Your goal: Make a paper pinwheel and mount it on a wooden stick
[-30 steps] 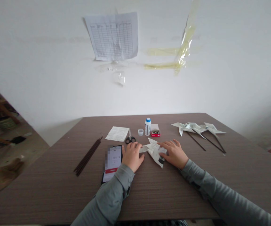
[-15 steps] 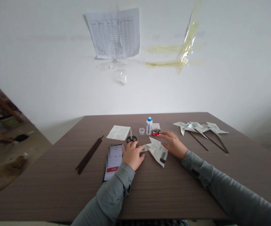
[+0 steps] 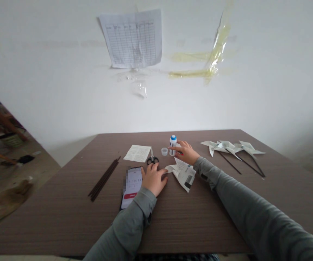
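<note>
My left hand rests palm down on the table with its fingers spread, just right of the phone. Its fingertips lie by the handles of the scissors and by the narrow end of a folded piece of printed paper. My right hand reaches over the far side of this paper to a small white bottle with a blue cap. Thumb and fingers are apart at the bottle; whether they touch it I cannot tell. Behind that hand, the small red box is mostly hidden.
A small clear cup stands left of the bottle. Farther left lie a square of printed paper and several dark sticks. Paper pinwheels on dark sticks lie at the right. A white wall rises behind the table.
My right hand has moved left and away from me, from beside the folded paper and red box to the bottle, covering most of the box. My left hand has stayed in place.
</note>
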### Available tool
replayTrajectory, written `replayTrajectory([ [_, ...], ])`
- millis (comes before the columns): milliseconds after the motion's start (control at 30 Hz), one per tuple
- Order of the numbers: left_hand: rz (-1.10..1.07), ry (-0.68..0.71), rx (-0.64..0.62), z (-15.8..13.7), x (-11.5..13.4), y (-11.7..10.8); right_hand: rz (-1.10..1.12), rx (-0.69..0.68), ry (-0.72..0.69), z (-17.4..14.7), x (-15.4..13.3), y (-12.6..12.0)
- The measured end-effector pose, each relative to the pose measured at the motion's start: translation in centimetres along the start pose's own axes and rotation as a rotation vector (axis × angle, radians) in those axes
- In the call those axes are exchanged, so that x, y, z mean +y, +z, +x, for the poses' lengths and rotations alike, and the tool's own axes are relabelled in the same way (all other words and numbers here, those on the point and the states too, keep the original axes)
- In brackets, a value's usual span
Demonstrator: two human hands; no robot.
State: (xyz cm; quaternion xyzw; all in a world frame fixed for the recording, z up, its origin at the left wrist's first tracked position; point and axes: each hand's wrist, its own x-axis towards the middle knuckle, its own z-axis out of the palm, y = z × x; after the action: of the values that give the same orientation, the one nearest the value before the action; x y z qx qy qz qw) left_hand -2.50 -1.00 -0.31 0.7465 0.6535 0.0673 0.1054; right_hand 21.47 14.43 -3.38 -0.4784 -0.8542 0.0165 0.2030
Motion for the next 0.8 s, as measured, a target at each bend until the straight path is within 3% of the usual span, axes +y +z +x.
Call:
replayTrajectory([
  [500,0.023,-0.038,-0.029,-0.2,0.4,-0.9,-0.055,0.035,0.022,0.9,-0.8,0.3],
  [633,0.006,-0.029,-0.015,-0.1,-0.1,-0.4,-0.078,0.123,-0.009,0.6,-0.4,0.0],
  [800,-0.036,0.010,0.050,0.1,-0.9,0.7,-0.096,0.329,-0.027,-0.6,0.9,0.0],
])
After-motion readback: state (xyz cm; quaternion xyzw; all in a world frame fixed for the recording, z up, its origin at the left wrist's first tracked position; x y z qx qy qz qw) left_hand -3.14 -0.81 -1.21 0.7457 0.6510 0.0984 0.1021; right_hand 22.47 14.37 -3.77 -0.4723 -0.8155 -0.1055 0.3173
